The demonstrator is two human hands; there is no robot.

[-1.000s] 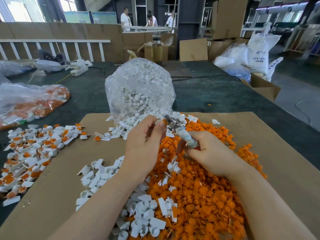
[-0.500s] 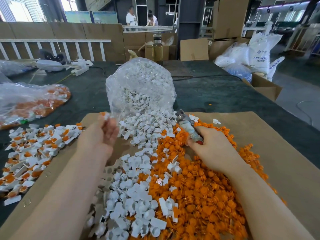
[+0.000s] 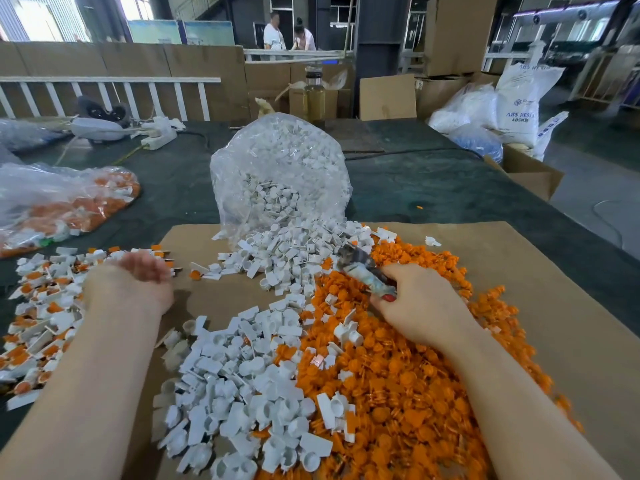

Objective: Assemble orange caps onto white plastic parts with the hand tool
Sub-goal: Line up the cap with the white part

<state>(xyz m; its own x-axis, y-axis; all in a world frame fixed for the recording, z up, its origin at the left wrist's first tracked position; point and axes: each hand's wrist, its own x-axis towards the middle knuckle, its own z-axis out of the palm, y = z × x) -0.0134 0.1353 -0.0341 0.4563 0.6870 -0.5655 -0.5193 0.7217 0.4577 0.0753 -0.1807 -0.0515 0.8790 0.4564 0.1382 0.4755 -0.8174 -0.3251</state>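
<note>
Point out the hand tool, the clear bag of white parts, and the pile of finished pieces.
hand tool (image 3: 363, 271), head view, on its wrapped handle above the right hand.
clear bag of white parts (image 3: 280, 174), head view, on its front wall.
pile of finished pieces (image 3: 45, 306), head view, on its middle.

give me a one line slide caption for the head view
Right hand grips the hand tool over orange caps; open left hand hovers above the assembled pile.

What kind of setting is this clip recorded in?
Most likely a factory or workshop floor doing manual assembly: loose piles of small orange plastic caps and white plastic parts on a brown cardboard sheet, a clear bag of white parts, and stacked cardboard boxes behind.
</note>
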